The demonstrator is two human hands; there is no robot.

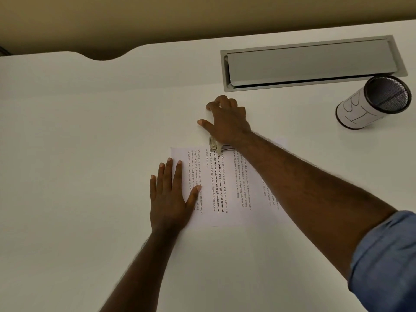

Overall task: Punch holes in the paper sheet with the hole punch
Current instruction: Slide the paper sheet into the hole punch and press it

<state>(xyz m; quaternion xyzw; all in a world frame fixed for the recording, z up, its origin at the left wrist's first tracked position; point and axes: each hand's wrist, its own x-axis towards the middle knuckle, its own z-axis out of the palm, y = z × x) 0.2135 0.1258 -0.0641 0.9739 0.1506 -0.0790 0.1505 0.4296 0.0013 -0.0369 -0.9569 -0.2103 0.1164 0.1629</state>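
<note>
A printed paper sheet [225,190] lies on the white desk [78,143], its text running sideways. My left hand [171,194] rests flat on the sheet's left edge, fingers straight. At the sheet's far edge sits a metal hole punch [215,145], mostly hidden under my right hand [227,120]. That hand lies over the punch, palm down, fingers spread and curling toward the desk beyond it. The sheet's far edge appears to sit inside the punch. My right forearm crosses over the right part of the sheet.
A grey metal cable flap [310,61] is set into the desk at the back right. A black mesh pen cup [373,102] wrapped in white paper stands at the far right. The desk's back edge has a curved cutout [103,56].
</note>
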